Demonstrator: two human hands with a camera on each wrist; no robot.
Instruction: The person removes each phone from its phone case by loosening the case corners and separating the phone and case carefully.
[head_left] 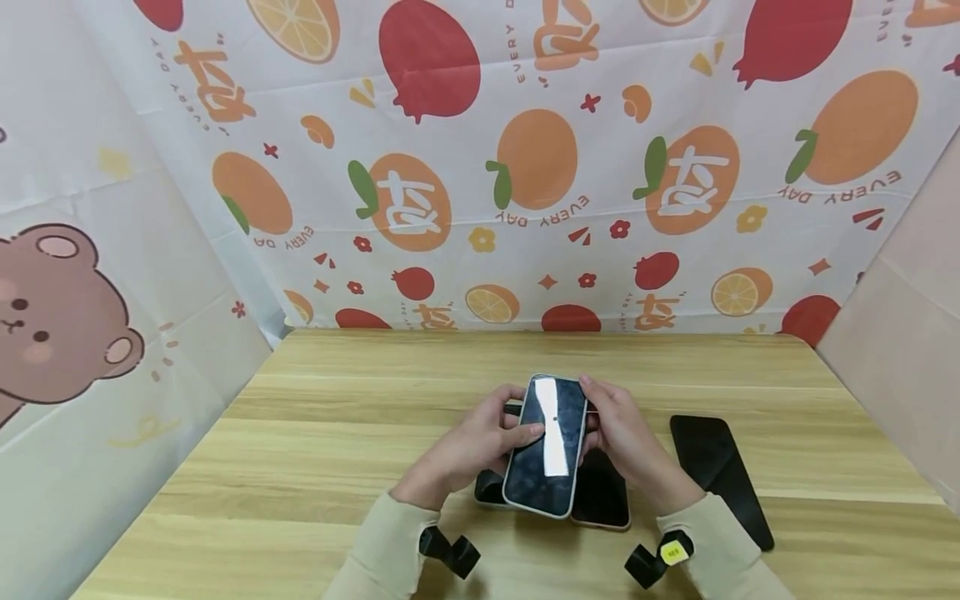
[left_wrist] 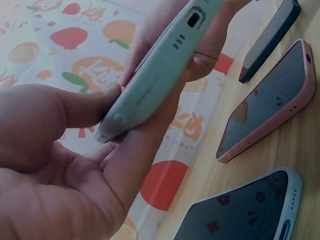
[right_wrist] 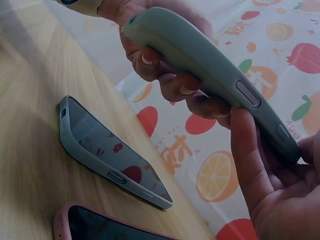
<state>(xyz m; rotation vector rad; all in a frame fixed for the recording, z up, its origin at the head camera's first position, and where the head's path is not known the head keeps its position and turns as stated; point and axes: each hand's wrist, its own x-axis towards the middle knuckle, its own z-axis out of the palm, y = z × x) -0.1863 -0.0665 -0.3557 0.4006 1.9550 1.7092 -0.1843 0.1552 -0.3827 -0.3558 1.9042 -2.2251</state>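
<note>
We see the left hand [head_left: 480, 442] pinching a pale-cased phone [head_left: 542, 479], its thumb lying across the glass and its fingers curled behind. We see the right hand [head_left: 621, 421] gripping the same phone by its upper right edge, thumb near the corner and fingers bent beneath. Between them the phone is held above the table [head_left: 247, 500], glass up toward the head camera and catching a bright reflection. Below it, we find a pale blue-grey phone [right_wrist: 110, 152] and a pink-cased phone [left_wrist: 272, 102] lying on the wood, both partly covered in the head view. Further right, near the right forearm, we notice a long black slab [head_left: 720, 475] lying at a slant. At the back we see a fruit-print cloth [head_left: 540, 250], and on the left a pale cloth bearing a pink bear [head_left: 63, 317].
</note>
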